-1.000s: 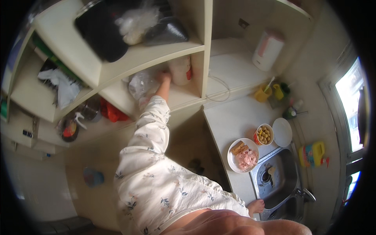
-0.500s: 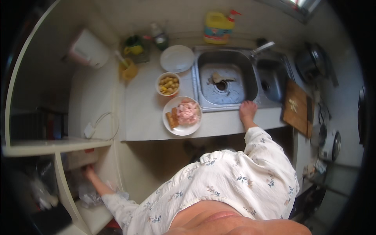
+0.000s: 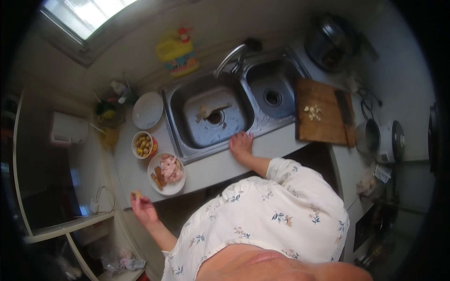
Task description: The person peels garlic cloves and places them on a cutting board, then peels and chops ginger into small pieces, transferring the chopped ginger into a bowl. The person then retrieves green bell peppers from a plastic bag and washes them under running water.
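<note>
Raised beside the counter's front edge, my left hand pinches a small tan piece, too small to identify. Nearest to it is a white plate of pale pink raw meat and brown sticks. Behind that plate stands a paper tub of yellowish, nut-like pieces. My right hand lies on the front rim of the steel double sink, holding nothing. A pale, irregular piece and scraps lie by the drain in the larger basin.
A wooden cutting board with chopped pale bits and a dark-bladed knife sits right of the sink. A white plate, yellow pump jug, faucet, cookers and a small pot surround it. Open shelves hold plastic bags.
My left hand has come out of the lower left shelf and up beside the counter, with a small tan piece in its fingers. The view has turned right; my right hand stays on the sink rim.
</note>
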